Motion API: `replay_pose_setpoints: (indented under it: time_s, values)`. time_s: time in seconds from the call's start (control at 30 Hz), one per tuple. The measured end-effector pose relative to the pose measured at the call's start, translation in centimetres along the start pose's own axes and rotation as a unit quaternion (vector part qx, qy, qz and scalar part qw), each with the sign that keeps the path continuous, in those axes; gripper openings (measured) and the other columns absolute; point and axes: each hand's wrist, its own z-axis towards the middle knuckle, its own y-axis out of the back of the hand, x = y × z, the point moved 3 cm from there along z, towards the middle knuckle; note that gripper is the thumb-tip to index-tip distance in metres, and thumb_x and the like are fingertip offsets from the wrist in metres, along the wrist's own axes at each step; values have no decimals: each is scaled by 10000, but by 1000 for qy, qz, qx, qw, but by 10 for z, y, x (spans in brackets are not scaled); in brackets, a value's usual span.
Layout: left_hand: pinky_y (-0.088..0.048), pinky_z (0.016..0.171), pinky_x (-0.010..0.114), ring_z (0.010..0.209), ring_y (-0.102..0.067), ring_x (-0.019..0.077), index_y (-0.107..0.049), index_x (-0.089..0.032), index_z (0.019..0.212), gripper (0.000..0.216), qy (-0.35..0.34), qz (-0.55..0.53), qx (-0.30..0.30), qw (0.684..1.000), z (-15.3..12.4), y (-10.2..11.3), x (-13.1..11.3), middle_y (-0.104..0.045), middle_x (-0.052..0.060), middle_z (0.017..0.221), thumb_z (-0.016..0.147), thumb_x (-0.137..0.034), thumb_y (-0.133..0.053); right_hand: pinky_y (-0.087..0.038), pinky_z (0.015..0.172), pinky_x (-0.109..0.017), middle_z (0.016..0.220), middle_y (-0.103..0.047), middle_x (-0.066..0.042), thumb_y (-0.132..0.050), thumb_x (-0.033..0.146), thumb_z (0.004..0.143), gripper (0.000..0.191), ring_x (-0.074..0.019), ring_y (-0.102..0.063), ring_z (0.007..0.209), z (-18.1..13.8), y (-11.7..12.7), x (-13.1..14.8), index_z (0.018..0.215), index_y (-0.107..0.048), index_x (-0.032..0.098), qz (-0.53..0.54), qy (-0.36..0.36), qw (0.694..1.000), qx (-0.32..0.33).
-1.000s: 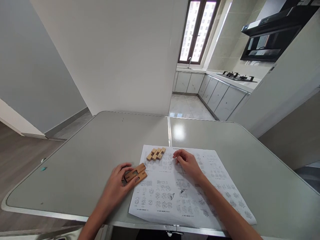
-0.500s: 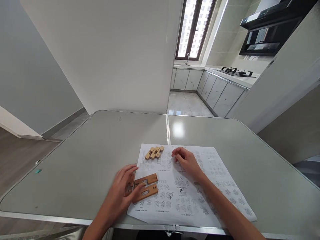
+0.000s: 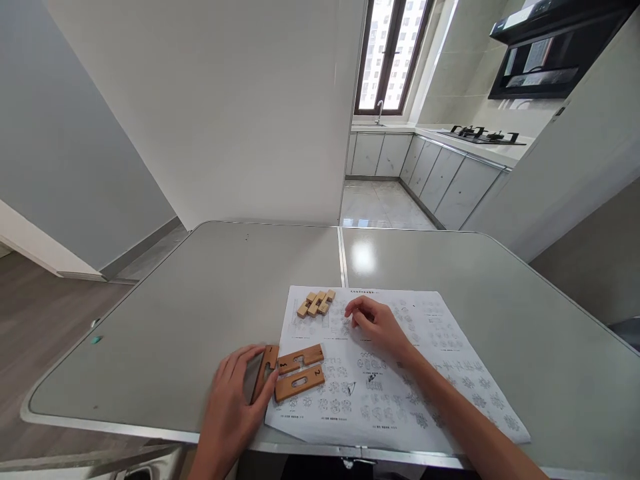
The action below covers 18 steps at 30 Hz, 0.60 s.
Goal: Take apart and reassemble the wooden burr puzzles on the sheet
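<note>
My left hand (image 3: pixel 233 393) lies on the grey table (image 3: pixel 175 320), fingers stretched out, its thumb and fingertips touching a dark wooden puzzle piece (image 3: pixel 265 373) that stands on its edge. Right beside it two flat notched wooden pieces (image 3: pixel 300 372), marked with numbers, lie side by side on the left edge of a printed sheet (image 3: pixel 400 380). My right hand (image 3: pixel 377 323) rests on the sheet with its fingers curled loosely; nothing shows in them. A small cluster of pale wooden blocks (image 3: pixel 316 304) sits at the sheet's top left corner, just left of my right hand.
The table has a metal rim and a seam down its middle (image 3: pixel 342 257). A small teal speck (image 3: pixel 97 339) lies near the left edge. Beyond the table stand a white wall, a kitchen counter with a hob (image 3: pixel 483 137) and a window.
My left hand has pulled back a little toward me and now touches the upright dark piece; the two flat pieces lie free on the sheet. My right hand has stayed where it was.
</note>
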Motion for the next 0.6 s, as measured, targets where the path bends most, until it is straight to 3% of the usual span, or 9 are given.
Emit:
replay_pose_setpoints:
  time_s: [0.1,0.2,0.3,0.4,0.6]
  values:
    - [-530,1003,483,1177,-636,303,-606,-261,1265,421,0,-1,-1,1000,0,-1,0,-689,79,1257,940,-528,-626,-460,620,-278,800,-709,-16,-532,181,910,185,-162,-623,691,-5,-9,11,916,-712,224,-30,55,997,44]
    - [-534,994,467,1174,-637,298,-609,-264,1255,399,3,-1,1,1000,-1,-2,1,-691,74,1250,945,-515,-623,-499,669,-285,938,-738,-34,-578,149,902,192,-164,-641,767,-11,-21,21,985,-725,240,-54,124,986,101]
    - [-534,992,455,1170,-639,291,-616,-262,1239,373,8,0,-3,1000,-1,-2,1,-690,71,1245,959,-507,-601,-546,817,-329,1062,-722,-41,-644,134,877,230,-182,-669,910,-17,-30,27,1044,-740,260,-68,169,972,148]
    - [-533,988,450,1165,-637,290,-634,-250,1209,368,15,7,-12,1000,-2,-2,0,-689,78,1242,962,-519,-586,-536,966,-392,1172,-685,-50,-712,153,861,274,-216,-649,1078,-22,-34,32,1097,-755,285,-83,188,962,181]
    - [-511,996,504,1201,-589,328,-659,-226,1117,417,52,22,-29,998,-1,-1,-3,-665,109,1265,937,-594,-581,-510,1047,-483,1432,-563,-51,-853,287,809,347,-298,-514,1316,-25,-38,38,1142,-778,348,-108,206,947,223]
